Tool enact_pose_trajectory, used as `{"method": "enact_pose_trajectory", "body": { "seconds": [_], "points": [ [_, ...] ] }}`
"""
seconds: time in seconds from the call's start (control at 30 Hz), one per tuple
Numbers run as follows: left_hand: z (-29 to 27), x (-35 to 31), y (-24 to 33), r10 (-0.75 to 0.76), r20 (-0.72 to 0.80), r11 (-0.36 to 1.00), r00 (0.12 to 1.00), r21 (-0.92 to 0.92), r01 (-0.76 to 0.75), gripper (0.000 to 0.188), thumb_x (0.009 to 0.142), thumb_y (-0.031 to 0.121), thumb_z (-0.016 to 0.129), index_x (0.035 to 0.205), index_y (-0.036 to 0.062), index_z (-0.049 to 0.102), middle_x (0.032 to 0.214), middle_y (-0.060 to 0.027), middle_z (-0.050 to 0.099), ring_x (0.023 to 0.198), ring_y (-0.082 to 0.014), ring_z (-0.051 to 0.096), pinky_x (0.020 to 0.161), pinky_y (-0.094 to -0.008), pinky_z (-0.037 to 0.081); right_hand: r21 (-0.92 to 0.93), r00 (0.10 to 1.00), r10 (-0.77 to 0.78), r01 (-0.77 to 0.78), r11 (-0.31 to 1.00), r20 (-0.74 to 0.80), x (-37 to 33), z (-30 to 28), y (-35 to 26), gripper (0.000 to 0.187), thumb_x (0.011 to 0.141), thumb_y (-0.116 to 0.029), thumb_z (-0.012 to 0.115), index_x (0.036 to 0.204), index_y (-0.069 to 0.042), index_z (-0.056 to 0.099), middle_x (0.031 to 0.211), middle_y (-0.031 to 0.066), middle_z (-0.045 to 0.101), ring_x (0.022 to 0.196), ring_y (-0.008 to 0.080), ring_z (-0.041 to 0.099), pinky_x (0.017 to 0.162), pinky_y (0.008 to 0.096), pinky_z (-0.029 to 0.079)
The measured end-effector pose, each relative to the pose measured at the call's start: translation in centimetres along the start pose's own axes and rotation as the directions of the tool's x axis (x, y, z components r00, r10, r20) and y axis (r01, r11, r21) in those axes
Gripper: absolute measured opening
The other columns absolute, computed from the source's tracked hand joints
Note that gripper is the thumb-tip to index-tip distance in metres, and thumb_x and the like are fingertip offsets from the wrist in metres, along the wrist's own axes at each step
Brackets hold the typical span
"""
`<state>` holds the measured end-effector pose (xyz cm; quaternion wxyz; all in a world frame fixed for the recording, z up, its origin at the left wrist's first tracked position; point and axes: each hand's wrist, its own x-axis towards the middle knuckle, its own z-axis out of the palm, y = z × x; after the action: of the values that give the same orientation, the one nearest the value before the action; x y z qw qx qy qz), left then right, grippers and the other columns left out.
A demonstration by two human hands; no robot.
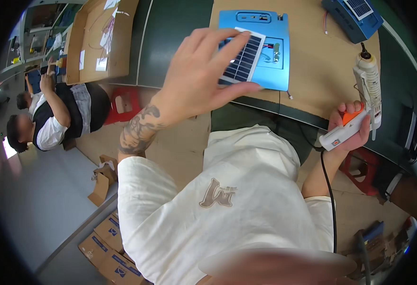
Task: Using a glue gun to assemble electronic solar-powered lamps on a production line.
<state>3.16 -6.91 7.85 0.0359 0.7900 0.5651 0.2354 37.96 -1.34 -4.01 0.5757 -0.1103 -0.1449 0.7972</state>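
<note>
My left hand (194, 71) spans a small solar panel (246, 59), fingertips at its far edge and thumb by its near edge. The panel, dark with a white border, sits askew over the recess of a blue plastic housing (280, 76). Part of that recess shows a small green circuit board (276, 53) and thin wires. Off to the right, my right hand (353, 128) is wrapped round a white hot glue gun (372, 80) with an orange trigger. Its dark nozzle points away from me, and a black cord hangs from the handle.
A brown board (308, 90) covers part of the dark green table. Another blue housing with a solar panel (355, 21) stands at the far right. An open cardboard box (118, 47) with wires is at far left. Red stools (123, 105) and a co-worker (70, 111) are nearby.
</note>
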Motion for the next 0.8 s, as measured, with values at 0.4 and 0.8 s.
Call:
{"method": "enact_pose_trajectory", "body": {
  "seconds": [0.4,0.8],
  "points": [
    [0.6,-1.8,0.6,0.094,0.146,0.984,0.985,-0.164,-0.07,0.057,0.079,-0.003,0.072,0.134,0.0033,0.058,0.141,-0.0129,0.055,0.131,-0.0355,0.051,0.104,-0.0436,0.047,-0.013,0.999,-0.03,0.03,0.999,-0.011,0.0,-0.2,-0.1,0.037,0.097,-0.03,0.055,0.114,0.002,0.053,0.101,0.018,0.059,0.103,0.036,0.054,0.062,0.0341,0.051],
    [2.0,-2.9,-0.8,0.312,0.102,0.948,0.945,-0.106,-0.302,0.052,0.078,-0.004,0.068,0.129,-0.0042,0.058,0.141,-0.0176,0.054,0.131,-0.0354,0.051,0.114,-0.0506,0.04,-0.038,1.0,-0.024,0.024,0.999,-0.004,0.1,0.1,-0.1,0.037,0.097,-0.031,0.053,0.113,0.002,0.054,0.101,0.0187,0.059,0.102,0.036,0.054,0.064,0.0338,0.05]
  ]
}}
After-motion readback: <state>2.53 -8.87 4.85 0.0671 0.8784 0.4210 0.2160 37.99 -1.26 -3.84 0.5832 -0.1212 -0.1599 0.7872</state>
